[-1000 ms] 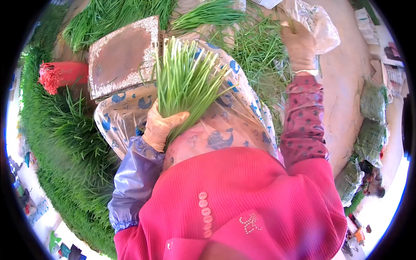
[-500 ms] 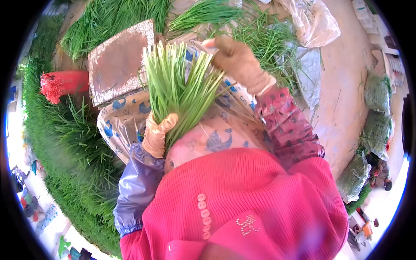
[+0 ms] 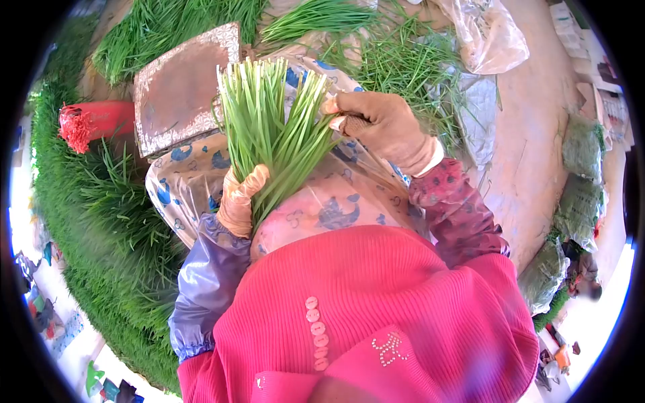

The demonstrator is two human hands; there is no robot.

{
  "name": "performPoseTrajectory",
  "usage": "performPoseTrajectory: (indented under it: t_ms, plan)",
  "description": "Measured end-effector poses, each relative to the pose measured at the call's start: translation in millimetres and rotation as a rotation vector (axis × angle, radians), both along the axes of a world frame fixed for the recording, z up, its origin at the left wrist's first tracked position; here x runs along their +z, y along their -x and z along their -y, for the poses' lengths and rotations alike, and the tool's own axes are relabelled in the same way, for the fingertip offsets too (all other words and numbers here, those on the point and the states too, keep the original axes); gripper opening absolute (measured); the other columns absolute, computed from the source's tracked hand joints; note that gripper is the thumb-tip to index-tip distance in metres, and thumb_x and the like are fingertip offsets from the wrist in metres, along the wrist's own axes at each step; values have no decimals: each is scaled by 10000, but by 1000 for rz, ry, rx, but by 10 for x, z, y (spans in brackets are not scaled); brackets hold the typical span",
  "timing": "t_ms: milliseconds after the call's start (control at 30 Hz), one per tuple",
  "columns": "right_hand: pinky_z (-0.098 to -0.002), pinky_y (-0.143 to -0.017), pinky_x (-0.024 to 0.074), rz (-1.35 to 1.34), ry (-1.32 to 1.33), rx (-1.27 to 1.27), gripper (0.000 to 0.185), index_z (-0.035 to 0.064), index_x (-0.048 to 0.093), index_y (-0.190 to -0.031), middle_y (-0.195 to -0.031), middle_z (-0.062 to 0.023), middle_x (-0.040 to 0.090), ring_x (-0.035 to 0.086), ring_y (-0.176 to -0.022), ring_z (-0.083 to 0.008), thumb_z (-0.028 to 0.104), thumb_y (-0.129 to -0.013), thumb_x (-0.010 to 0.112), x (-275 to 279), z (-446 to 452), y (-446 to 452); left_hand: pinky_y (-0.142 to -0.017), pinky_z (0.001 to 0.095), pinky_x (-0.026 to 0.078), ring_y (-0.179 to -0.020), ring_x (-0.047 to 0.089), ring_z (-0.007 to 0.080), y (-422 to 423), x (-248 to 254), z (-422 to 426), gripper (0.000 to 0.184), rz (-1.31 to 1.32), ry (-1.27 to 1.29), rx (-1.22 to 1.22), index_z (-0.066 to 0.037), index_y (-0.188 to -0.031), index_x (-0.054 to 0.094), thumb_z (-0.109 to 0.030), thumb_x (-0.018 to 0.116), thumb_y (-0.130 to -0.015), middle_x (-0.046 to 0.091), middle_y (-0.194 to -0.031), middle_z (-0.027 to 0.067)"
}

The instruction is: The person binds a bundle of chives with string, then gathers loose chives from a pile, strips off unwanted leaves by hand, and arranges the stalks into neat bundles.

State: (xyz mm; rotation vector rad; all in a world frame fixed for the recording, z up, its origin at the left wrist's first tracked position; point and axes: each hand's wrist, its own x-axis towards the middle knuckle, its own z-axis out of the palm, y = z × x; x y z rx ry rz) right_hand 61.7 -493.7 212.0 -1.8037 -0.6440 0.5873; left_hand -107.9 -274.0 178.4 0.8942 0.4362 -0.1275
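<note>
My left hand [image 3: 242, 200], in a pale tan glove, is wrapped round the lower part of a bunch of green chives [image 3: 275, 127]. The bunch leans over my lap with its pale cut ends fanned out at the top. At the right edge of the bunch, my right hand [image 3: 386, 127], in a brown glove with bare fingertips, pinches at the pale ends of the outer stalks. Exactly how many stalks sit between those fingertips is hidden. A patterned plastic apron [image 3: 336, 211] covers my lap beneath the bunch.
Left of my knees stand a board with a patterned border [image 3: 185, 87] and a red roll of ties [image 3: 101, 121]. Heaped chives [image 3: 121, 215] line the left side. Loose trimmings [image 3: 410, 74] and a clear plastic bag [image 3: 490, 40] lie ahead; bagged bundles [image 3: 581, 151] line the right.
My right hand has come down and turned, its fingertips now closed at the bunch's right edge. The left hand still grips the bunch, shifted slightly left in view.
</note>
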Motion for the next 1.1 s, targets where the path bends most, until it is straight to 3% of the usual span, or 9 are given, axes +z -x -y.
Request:
performPoseTrajectory:
  t_ms: [100, 200, 300, 567, 700, 733, 767, 1033, 1100]
  plan:
    - [-226, -643, 496, 361, 9, 52, 216, 5, 657, -1037, -809, -31, 662, 612, -740, -76, -16, -837, 580, -67, -41, -54, -771, 283, 517, -886, 605, 138, -22, 84, 7, 405, 9, -26, -2, -20, -1184, 546, -241, 665, -867, 614, -1061, 43]
    - [-183, -540, 431, -203, -113, -235, 234, 12, 664, -1004, -721, -19, 617, 537, -617, -41, 0, -877, 467, -11, -42, -78, -776, 287, 518, -891, 608, 144, -6, 30, -28, 393, -3, -20, -13, -22, -1188, 546, -244, 649, -880, 618, -1064, 49]
    - [-164, -513, 383, -358, -134, -288, 225, 21, 665, -981, -682, 4, 579, 482, -581, -21, 14, -887, 461, 197, 78, -158, -788, 292, 517, -906, 610, 152, 5, -50, -53, 382, -26, -22, -5, -17, -1193, 543, -240, 626, -894, 619, -1074, 60]
    - [-248, -542, 399, 114, 41, -91, 180, -15, 631, -988, -628, -31, 488, 434, -580, -52, 80, -834, 635, 1, -103, 153, -829, 316, 508, -946, 618, 182, 0, -11, -27, 395, -108, -21, 39, -1, -1216, 526, -260, 574, -922, 615, -1112, 90]
    - [-256, -625, 459, -322, -35, -24, 170, 26, 636, -980, -727, -118, 617, 567, -629, -121, 93, -845, 557, -69, -112, 170, -793, 307, 515, -929, 617, 177, 1, -25, -34, 362, -43, 29, 12, -5, -1188, 547, -251, 577, -924, 625, -1086, 83]
    - [-220, -524, 377, -469, -137, -93, 101, -21, 627, -902, -663, 7, 533, 459, -592, -43, 67, -861, 599, -97, -152, 201, -782, 305, 516, -925, 617, 174, -11, -7, 1, 352, -63, 65, 36, -9, -1180, 554, -249, 579, -923, 627, -1078, 80]
    - [-220, -524, 377, -472, -145, -91, 101, -21, 627, -902, -663, 7, 533, 459, -592, -43, 67, -861, 599, -77, -162, 187, -772, 303, 518, -920, 616, 171, -13, 13, 5, 343, -82, 101, 58, -14, -1172, 560, -247, 581, -923, 629, -1069, 77]
    - [-240, -502, 396, -76, 30, -149, 75, 27, 582, -846, -614, -28, 544, 489, -540, -87, 65, -864, 521, -25, -83, -24, -898, 353, 487, -1018, 598, 214, -51, 141, 23, 459, -48, 55, 14, -24, -1261, 501, -248, 626, -880, 596, -1166, 96]
    - [-272, -512, 410, 464, 211, -126, 57, 56, 579, -854, -607, -75, 536, 496, -524, -139, 112, -860, 567, 31, -85, -34, -896, 351, 488, -1017, 598, 210, -63, 163, 7, 461, -53, 40, -1, -25, -1261, 502, -248, 630, -878, 596, -1166, 94]
